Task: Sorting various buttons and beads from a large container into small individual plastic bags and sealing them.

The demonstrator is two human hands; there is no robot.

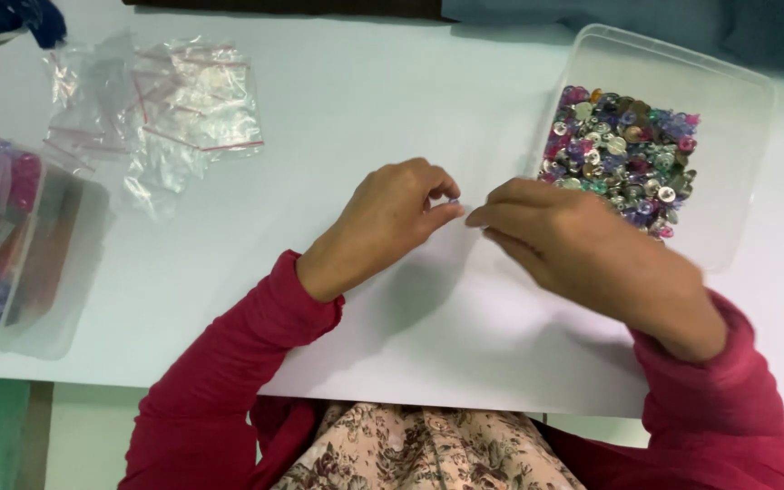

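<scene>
- The left hand (390,220) pinches a tiny pale piece (455,202) between thumb and forefinger, the grip pressed together on it; only a sliver shows, so its exact kind cannot be told.
- The right hand (573,249) meets it fingertip to fingertip, its fingers drawn to a point just beside the piece; whether they hold anything of their own is hidden.
- The piece sits above the white bench (338,118), between the two hands, near the middle.
- It looks light, hard and smooth, likely slippery; taking it by its edges with the fingertips seems the safest hold.
- Just behind the right hand stands a clear plastic box (737,109) heaped with small mixed buttons (623,150) in purple, pink, green and silver.
- Well apart to the left lie empty clear zip bags (183,109), and at the far left a clear tray (56,299) of filled bags.
</scene>
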